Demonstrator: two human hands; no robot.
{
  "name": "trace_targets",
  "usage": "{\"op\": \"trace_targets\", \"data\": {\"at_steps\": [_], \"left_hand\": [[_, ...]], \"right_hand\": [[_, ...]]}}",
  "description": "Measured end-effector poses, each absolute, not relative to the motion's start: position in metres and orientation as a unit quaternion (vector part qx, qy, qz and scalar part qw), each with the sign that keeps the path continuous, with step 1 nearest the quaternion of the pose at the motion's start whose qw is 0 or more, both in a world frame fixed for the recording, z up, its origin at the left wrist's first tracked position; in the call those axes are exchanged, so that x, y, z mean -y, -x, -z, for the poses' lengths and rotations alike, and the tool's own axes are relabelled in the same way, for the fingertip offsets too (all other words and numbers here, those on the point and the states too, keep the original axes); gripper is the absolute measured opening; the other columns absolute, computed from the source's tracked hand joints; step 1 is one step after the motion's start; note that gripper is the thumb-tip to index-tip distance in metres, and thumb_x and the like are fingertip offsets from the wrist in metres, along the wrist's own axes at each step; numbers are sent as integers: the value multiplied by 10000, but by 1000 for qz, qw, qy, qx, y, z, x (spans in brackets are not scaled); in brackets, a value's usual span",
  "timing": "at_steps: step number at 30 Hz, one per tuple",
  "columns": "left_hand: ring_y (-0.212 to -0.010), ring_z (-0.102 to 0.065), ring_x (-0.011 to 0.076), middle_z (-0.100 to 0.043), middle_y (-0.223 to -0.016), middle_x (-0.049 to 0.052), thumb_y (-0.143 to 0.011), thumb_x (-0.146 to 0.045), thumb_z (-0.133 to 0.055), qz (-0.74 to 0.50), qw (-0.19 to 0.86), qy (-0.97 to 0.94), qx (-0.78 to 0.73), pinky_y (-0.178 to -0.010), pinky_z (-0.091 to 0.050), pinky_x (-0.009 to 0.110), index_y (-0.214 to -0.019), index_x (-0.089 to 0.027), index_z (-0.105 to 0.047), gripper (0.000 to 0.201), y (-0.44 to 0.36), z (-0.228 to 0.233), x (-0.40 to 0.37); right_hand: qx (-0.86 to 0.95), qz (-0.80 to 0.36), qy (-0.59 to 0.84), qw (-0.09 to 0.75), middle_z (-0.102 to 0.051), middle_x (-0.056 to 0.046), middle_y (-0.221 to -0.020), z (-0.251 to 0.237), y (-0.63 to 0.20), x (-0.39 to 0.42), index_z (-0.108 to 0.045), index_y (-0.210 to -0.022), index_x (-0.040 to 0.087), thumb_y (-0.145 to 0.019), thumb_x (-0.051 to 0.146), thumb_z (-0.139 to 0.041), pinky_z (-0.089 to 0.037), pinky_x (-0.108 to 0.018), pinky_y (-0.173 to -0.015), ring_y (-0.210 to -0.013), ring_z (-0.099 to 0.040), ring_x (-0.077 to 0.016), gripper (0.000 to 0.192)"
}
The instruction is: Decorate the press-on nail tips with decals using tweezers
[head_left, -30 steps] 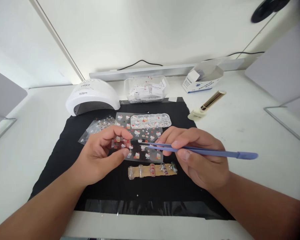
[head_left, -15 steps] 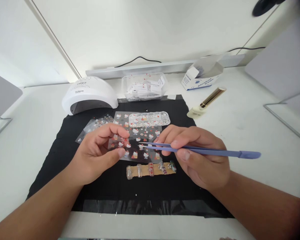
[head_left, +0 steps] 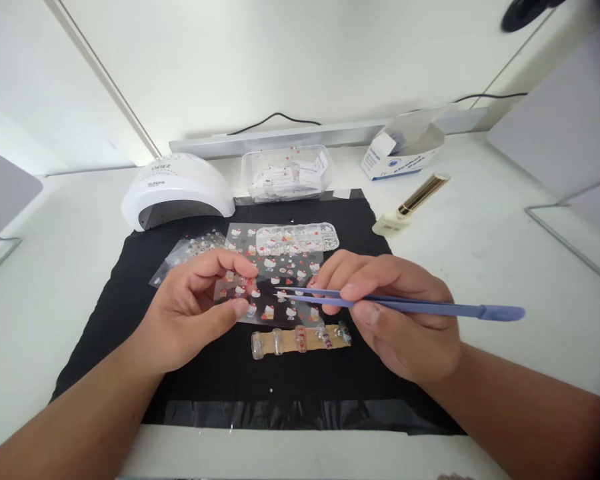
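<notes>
A clear sticker sheet (head_left: 271, 265) with small cartoon cats and red details is in my left hand (head_left: 197, 310). My left thumb lies in front of the sheet's left side, and a fingertip shows through the film behind it. My right hand (head_left: 400, 313) pinches blue tweezers (head_left: 425, 307). Their thin, slightly parted tips point left over the sheet; whether they grip a sticker I cannot tell. Below the sheet, several decorated false nails (head_left: 301, 339) sit along a tan strip (head_left: 289, 341). A clear compartment case (head_left: 333, 233) shows partly through the sheet.
Another sticker sheet (head_left: 167, 261) lies behind my left hand on the black mat (head_left: 220, 387). A white nail lamp (head_left: 180, 183) stands back left. Behind the mat are a clear tub (head_left: 287, 177) of packets, an open carton (head_left: 403, 160) and a gold-capped bottle (head_left: 393, 221).
The tweezers' tips have shifted very slightly to the left and down over the sheet. Both hands keep nearly the same pose, and the whole view has drifted a little.
</notes>
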State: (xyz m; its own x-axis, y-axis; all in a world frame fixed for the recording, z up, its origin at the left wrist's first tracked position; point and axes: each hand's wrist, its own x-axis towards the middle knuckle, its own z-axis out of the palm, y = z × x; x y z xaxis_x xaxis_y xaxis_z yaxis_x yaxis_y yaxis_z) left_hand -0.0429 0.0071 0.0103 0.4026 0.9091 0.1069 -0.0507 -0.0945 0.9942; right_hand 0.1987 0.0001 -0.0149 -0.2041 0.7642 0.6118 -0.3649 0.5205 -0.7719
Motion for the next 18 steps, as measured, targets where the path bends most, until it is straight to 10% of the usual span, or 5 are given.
{"op": "trace_targets", "data": {"at_steps": [18], "left_hand": [[-762, -568, 74, -621, -887, -15, -804, -30, -680, -393, 511, -693, -323, -688, -493, 113, -1085, -262, -656, 365, 34, -11, 5]], "right_hand": [[624, -475, 132, 607, -670, -55, -750, 13, -196, 5, -730, -1010, 159, -880, 74, -577, -537, -437, -739, -765, -626, -206, 218]]}}
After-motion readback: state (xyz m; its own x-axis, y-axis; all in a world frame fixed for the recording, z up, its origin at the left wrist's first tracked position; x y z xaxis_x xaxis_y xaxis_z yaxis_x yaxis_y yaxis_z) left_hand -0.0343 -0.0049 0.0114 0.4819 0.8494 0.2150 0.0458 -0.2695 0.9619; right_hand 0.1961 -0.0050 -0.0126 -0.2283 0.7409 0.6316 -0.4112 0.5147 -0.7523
